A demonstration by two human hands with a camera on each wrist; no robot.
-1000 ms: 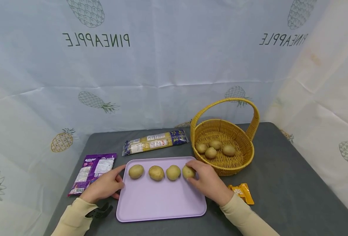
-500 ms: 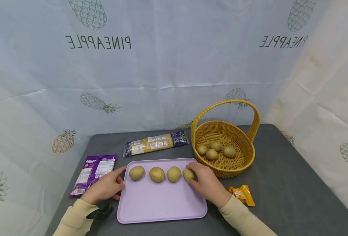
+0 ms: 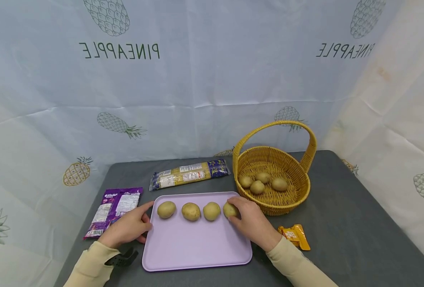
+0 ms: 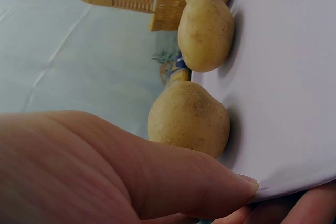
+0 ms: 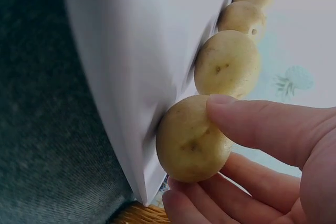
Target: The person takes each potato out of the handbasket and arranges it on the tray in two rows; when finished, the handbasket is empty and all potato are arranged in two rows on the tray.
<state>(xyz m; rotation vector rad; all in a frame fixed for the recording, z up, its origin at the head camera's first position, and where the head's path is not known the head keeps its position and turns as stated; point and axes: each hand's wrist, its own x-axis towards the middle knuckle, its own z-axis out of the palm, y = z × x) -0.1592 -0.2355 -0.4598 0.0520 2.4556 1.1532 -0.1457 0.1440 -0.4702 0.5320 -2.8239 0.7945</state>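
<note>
A lilac tray (image 3: 197,246) lies on the table, with several potatoes in a row along its far side. At the row's right end, my right hand (image 3: 254,222) holds a potato (image 5: 190,142) between thumb and fingers, inside the tray's corner. My left hand (image 3: 128,226) grips the tray's left rim; in the left wrist view its thumb (image 4: 210,184) lies on the rim with fingers beneath. The leftmost potato (image 4: 186,119) sits just beyond that thumb. Two more potatoes, one left of centre (image 3: 191,211) and one right of centre (image 3: 212,211), stand between the hands.
Behind the tray's right corner stands a wicker basket (image 3: 294,201) with a tall handle and several potatoes inside. A pasta pack (image 3: 190,174) lies behind the tray. A purple bag (image 3: 113,209) is at left, an orange packet (image 3: 295,236) beside the right wrist. A curtain hangs behind.
Both hands keep their places on the tray and the potato. The whole head view shifts very slightly; the objects stay put.
</note>
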